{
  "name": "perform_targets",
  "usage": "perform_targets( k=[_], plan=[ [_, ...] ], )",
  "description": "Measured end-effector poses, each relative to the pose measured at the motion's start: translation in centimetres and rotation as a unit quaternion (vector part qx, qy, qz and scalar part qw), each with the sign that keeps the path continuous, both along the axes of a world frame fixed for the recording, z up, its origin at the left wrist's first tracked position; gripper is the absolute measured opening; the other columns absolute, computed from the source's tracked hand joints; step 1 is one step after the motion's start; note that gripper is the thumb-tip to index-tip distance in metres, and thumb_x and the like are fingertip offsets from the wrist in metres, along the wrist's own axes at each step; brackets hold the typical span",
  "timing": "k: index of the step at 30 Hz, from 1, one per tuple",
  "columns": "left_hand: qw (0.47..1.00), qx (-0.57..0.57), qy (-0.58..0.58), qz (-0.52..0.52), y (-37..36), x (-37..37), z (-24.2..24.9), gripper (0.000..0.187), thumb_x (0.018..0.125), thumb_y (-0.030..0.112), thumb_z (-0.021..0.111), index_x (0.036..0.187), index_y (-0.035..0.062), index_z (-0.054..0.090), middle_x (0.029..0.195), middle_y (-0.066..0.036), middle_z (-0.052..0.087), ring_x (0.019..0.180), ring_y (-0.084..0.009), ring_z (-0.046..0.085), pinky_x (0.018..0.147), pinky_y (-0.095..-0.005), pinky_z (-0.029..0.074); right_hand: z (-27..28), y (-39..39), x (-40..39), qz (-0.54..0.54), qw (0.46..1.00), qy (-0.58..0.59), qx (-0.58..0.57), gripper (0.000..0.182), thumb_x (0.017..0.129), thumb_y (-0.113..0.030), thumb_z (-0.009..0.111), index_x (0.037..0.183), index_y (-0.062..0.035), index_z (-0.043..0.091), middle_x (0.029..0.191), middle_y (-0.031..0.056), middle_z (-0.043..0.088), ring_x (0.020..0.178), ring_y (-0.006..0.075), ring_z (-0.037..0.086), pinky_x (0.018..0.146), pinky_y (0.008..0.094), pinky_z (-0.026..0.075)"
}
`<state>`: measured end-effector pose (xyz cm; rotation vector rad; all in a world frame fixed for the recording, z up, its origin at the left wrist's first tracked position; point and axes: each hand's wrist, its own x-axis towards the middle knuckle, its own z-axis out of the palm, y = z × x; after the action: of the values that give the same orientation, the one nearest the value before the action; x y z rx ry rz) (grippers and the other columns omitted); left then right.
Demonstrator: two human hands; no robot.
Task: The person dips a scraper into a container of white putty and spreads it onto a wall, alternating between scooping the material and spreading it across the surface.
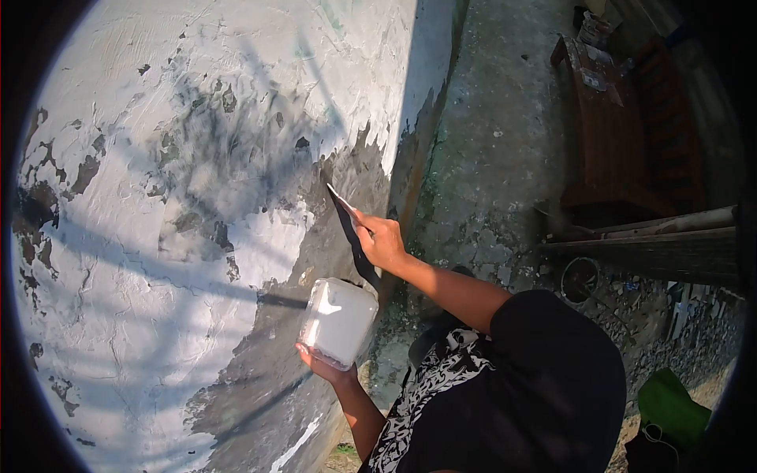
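Observation:
My right hand (382,240) is closed around a putty knife (340,195), seen nearly edge-on. Its thin, white-coated blade points up and left at a bare grey patch of the wall (268,181); whether the tip touches cannot be made out. Below it, my left hand (330,370) grips a square, clear-walled plastic tub (341,315) from underneath, close to the wall. White paste shows in the tub. Rough white coating covers much of the wall, with dark peeled spots and grey bare areas, and shadows fall across it.
A concrete walkway (493,118) runs along the wall's right side. Beyond it stand a wooden bench (611,142) with items on top and a long plank (646,248). A round bucket (580,280) sits on rubble, and a green bag (670,410) lies at lower right.

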<state>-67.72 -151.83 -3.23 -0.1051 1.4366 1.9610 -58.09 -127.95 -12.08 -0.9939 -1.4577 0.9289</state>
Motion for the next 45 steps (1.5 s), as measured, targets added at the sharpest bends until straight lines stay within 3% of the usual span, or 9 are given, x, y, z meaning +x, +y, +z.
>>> perform_targets(
  k=[7,10,14,22,25,30,35,39,45],
  plan=[
    [0.999,0.043,0.01,-0.017,-0.1,-0.3,0.2,0.064,0.105,0.057,0.037,0.142,0.0061,0.047,0.135,-0.01,0.058,0.121,-0.0274,0.057,0.101,-0.0451,0.048,-2.8,9.9,-0.2,-0.221,0.961,0.022,-0.163,0.029,0.091,-0.011,0.062,0.117,-0.0015,0.07,0.078,0.0268,0.067,0.076,0.0459,0.067,0.071,0.0508,0.049],
    [0.998,0.051,0.009,-0.024,0.0,-0.2,0.2,0.062,0.106,0.057,0.037,0.141,0.0068,0.048,0.135,-0.01,0.057,0.121,-0.0276,0.057,0.101,-0.0451,0.049,-1.6,8.9,-4.9,-0.128,0.979,-0.135,-0.088,0.045,0.086,-0.008,0.063,0.13,0.0034,0.06,0.092,0.0268,0.069,0.087,0.047,0.067,0.077,0.0544,0.051],
    [0.998,0.056,-0.003,-0.01,0.7,0.0,-0.3,0.06,0.106,0.055,0.037,0.14,0.0077,0.048,0.134,-0.01,0.057,0.121,-0.0274,0.058,0.1,-0.045,0.049,-2.4,5.8,-2.3,-0.073,0.995,-0.068,0.011,0.043,0.085,-0.007,0.062,0.127,0.0031,0.062,0.096,0.0265,0.069,0.087,0.0462,0.067,0.078,0.0534,0.053],
    [0.996,0.069,-0.003,-0.052,0.8,-1.0,-1.2,0.059,0.107,0.054,0.037,0.142,0.007,0.045,0.135,-0.012,0.056,0.12,-0.0285,0.058,0.099,-0.0465,0.051,-6.0,13.4,0.4,-0.129,0.96,0.056,-0.242,0.032,0.088,-0.012,0.061,0.118,-0.0048,0.071,0.086,0.0273,0.069,0.079,0.0453,0.067,0.072,0.0473,0.053],
    [0.995,0.086,0.012,-0.048,1.5,-0.2,-0.4,0.059,0.107,0.053,0.038,0.142,0.0055,0.044,0.135,-0.012,0.056,0.118,-0.0289,0.059,0.098,-0.0471,0.052,-3.7,11.1,-3.4,-0.136,0.977,-0.106,-0.127,0.031,0.087,-0.01,0.062,0.113,0.0041,0.07,0.088,0.0296,0.068,0.082,0.0462,0.068,0.075,0.0515,0.053],
    [0.998,0.04,0.044,-0.029,1.7,0.1,-1.8,0.059,0.107,0.052,0.038,0.142,0.0044,0.042,0.136,-0.012,0.056,0.118,-0.0295,0.059,0.099,-0.0477,0.051,-3.9,3.0,0.2,-0.007,1.0,0.0,-0.02,0.031,0.085,-0.008,0.066,0.114,0.0028,0.071,0.081,0.0302,0.065,0.076,0.0458,0.067,0.068,0.0491,0.052],
    [0.994,-0.004,0.105,0.001,1.3,-0.4,-2.2,0.06,0.107,0.053,0.038,0.142,0.0047,0.044,0.135,-0.012,0.057,0.119,-0.0297,0.059,0.099,-0.0468,0.051,-9.2,9.6,1.1,-0.113,0.978,0.036,-0.17,0.02,0.09,-0.011,0.061,0.102,0.0016,0.072,0.074,0.0231,0.066,0.061,0.0265,0.067,0.059,0.0405,0.047],
    [0.997,0.05,0.017,-0.051,1.6,0.0,-0.4,0.063,0.105,0.056,0.038,0.142,0.0053,0.046,0.135,-0.012,0.057,0.121,-0.0287,0.058,0.099,-0.0458,0.049,-2.1,8.4,-3.3,-0.116,0.99,-0.036,-0.071,0.023,0.088,-0.011,0.062,0.105,0.0006,0.072,0.076,0.0291,0.064,0.075,0.0473,0.065,0.066,0.0491,0.05],
    [0.998,0.041,0.038,-0.042,2.1,-0.3,-1.7,0.066,0.104,0.059,0.038,0.143,0.006,0.047,0.136,-0.011,0.058,0.122,-0.0278,0.057,0.101,-0.046,0.048,-1.2,3.7,2.2,-0.025,0.997,0.001,-0.076,0.029,0.087,-0.005,0.063,0.114,0.0026,0.07,0.08,0.0286,0.066,0.078,0.0463,0.067,0.067,0.0489,0.052]
  ],
)
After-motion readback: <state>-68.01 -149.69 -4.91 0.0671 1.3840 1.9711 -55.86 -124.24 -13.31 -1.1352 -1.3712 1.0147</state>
